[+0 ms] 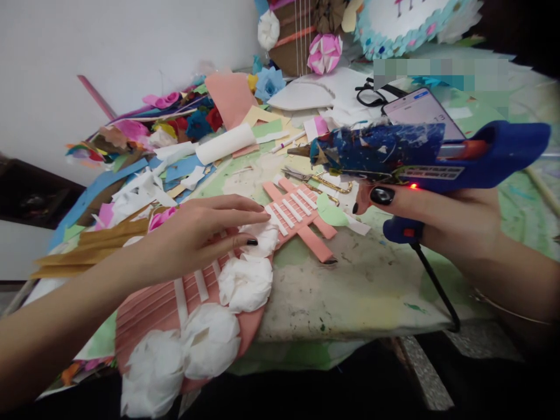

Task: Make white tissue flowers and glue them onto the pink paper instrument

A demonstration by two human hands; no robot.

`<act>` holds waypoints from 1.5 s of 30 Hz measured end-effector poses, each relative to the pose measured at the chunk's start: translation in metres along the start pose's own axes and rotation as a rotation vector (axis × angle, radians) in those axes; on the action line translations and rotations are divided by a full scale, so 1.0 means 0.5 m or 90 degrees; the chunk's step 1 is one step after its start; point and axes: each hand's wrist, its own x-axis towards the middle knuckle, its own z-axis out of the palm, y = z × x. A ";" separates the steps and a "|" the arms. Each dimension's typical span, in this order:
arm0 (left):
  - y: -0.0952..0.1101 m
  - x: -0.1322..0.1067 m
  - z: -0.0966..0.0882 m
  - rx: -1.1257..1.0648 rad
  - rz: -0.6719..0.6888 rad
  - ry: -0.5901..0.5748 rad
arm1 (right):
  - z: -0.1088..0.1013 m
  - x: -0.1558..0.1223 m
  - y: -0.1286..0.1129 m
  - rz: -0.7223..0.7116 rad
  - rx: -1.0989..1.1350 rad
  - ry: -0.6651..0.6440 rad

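A white wall (109,41) stands behind a work table (359,291) whose top is stained and smeared with old glue and paint. At the far left of the table lies a heap of paper scraps (144,151) in blue, pink, white and brown, with a white paper roll (225,144) lying at its right edge.

The left hand (205,233) reaches in from the near left, fingers stretched out flat and loose, gripping nothing; its fingertips rest on a pink paper guitar (192,297) that lies on the near edge of the table. The guitar's neck (297,216), crossed by white strips, points away to the right. White paper flowers (245,283) sit along the guitar's body, one of them just under the fingertips.

Just beyond the guitar's neck lie small scissors (315,178) with yellowish handles, and farther back a pink and white paper flower (324,52) sits beside a brown cardboard piece (291,46).

On the right, the right hand (437,216) is closed around the handle of a blue glue gun (420,153), the index finger stretched forward beneath the barrel. The gun is held above the table, its tip pointing left, towards the scissors and guitar neck. Its black cord (437,289) hangs down over the near edge. Behind the gun a phone (420,108) lies on the table with its screen lit.
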 end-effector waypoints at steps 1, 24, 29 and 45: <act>0.001 -0.005 0.002 0.008 -0.004 0.027 | 0.000 0.000 0.000 -0.005 0.000 -0.003; 0.013 -0.048 0.048 0.033 0.112 -0.177 | -0.001 -0.001 -0.002 0.019 0.040 0.001; 0.010 -0.053 0.031 -0.071 0.068 -0.048 | 0.000 -0.003 -0.002 0.026 0.052 0.013; 0.001 0.006 0.043 -0.134 -0.158 0.028 | -0.003 -0.006 0.002 0.069 0.036 0.042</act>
